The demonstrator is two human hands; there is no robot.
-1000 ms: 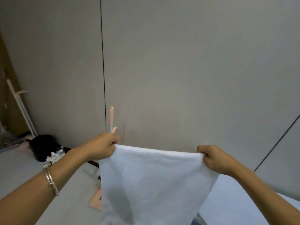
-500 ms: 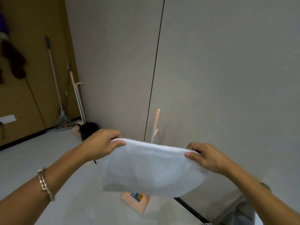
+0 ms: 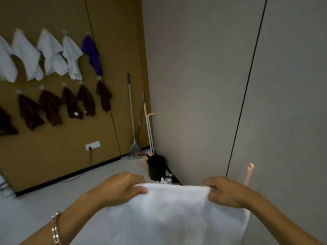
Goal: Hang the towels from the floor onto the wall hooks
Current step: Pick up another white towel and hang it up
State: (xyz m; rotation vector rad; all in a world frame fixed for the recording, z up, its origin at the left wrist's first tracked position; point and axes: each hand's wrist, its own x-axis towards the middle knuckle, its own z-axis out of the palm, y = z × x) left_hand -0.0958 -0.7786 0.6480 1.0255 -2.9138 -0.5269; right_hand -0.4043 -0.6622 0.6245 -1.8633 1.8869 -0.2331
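Observation:
I hold a white towel [image 3: 175, 214] spread in front of me by its top edge. My left hand [image 3: 122, 188] grips its left corner and my right hand [image 3: 224, 190] grips its right corner. The cloth hangs down out of the bottom of the view. On the brown wall at the left, several white towels [image 3: 49, 53] and a purple towel [image 3: 92, 53] hang from hooks in an upper row. Several dark brown towels [image 3: 70, 103] hang in a lower row. One bare hook [image 3: 17, 91] shows at the left of the lower row.
A mop [image 3: 132, 117] and other long handles lean in the corner. A black bin [image 3: 156, 167] stands on the floor by the grey wall. A wall socket [image 3: 92, 145] with a cable sits low on the brown wall. A pink handle [image 3: 248, 174] rises behind my right hand.
My view has swung left, so the brown wall with the hanging towels has come into sight. Both hands still hold the towel, now closer together.

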